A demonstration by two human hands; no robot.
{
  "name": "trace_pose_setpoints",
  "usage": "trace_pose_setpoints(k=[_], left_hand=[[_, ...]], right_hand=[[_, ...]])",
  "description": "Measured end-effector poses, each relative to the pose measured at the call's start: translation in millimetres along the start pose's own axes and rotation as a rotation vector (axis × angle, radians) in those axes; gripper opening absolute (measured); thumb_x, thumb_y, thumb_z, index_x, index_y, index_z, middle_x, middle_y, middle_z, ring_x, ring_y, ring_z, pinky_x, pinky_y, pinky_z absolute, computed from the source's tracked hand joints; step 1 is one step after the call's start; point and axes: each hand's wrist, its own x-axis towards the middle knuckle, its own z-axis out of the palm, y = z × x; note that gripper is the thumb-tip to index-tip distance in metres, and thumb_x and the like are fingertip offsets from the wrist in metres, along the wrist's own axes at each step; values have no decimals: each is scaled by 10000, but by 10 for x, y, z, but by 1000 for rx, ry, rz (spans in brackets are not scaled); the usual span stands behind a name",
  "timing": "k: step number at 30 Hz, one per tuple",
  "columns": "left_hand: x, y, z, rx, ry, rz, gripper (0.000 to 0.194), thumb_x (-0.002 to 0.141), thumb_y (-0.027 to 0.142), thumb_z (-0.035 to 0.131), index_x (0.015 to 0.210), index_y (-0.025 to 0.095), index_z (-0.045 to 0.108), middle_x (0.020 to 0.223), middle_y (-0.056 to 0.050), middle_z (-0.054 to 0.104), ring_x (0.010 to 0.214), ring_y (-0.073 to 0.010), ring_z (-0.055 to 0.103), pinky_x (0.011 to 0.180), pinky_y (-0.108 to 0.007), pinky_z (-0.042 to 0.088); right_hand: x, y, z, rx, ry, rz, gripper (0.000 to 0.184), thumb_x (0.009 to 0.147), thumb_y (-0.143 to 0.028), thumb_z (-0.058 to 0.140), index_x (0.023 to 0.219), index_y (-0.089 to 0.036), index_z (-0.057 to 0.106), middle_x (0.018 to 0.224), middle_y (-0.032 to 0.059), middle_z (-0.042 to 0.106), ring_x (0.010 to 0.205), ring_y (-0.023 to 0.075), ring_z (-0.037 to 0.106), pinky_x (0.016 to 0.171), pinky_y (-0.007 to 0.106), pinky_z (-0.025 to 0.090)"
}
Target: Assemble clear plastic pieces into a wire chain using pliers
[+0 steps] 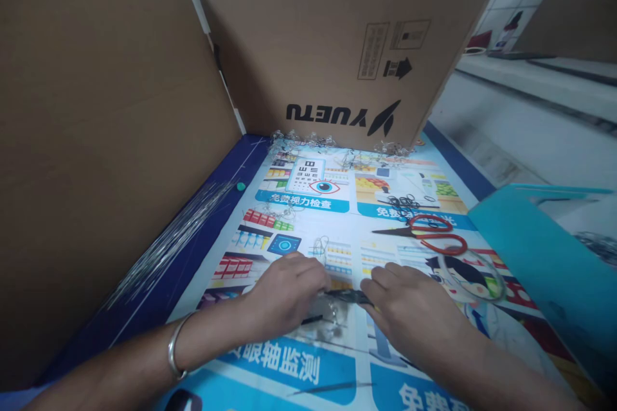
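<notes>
My left hand (284, 295) and my right hand (409, 311) rest close together on a printed poster mat (308, 366), fingers curled. Between them they pinch a small dark thin piece (348, 296), seemingly wire or a bundle of thin parts; I cannot make out exactly what it is. A silver bangle (176, 347) circles my left wrist. Small clear and wire bits (328, 327) lie on the mat just under the hands. Red-handled scissors (424, 232) lie shut on the mat beyond my right hand.
Tall cardboard walls stand at the left (96, 141) and the back (337, 45). A bundle of thin silver wires (168, 244) lies along the left wall. Wire pieces (328, 141) litter the back edge. A teal sheet (544, 257) lies at the right.
</notes>
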Motion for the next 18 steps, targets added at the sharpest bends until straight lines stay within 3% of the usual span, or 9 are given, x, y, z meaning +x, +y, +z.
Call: trace_pose_setpoints(k=[6, 18], left_hand=[[-52, -84, 71, -101, 78, 16, 147, 837, 64, 363, 847, 176, 458, 796, -28, 601, 744, -147, 541, 694, -276, 389], [-64, -113, 71, -177, 112, -8, 153, 863, 74, 372, 910, 166, 485, 840, -58, 614, 781, -160, 549, 711, -285, 407]], right_hand=[[-13, 5, 17, 27, 7, 18, 157, 623, -224, 740, 668, -217, 589, 644, -10, 566, 607, 164, 474, 554, 300, 235], [-4, 14, 50, 56, 12, 51, 150, 623, -208, 726, 717, -210, 610, 707, 11, 594, 683, 186, 508, 621, 295, 294]])
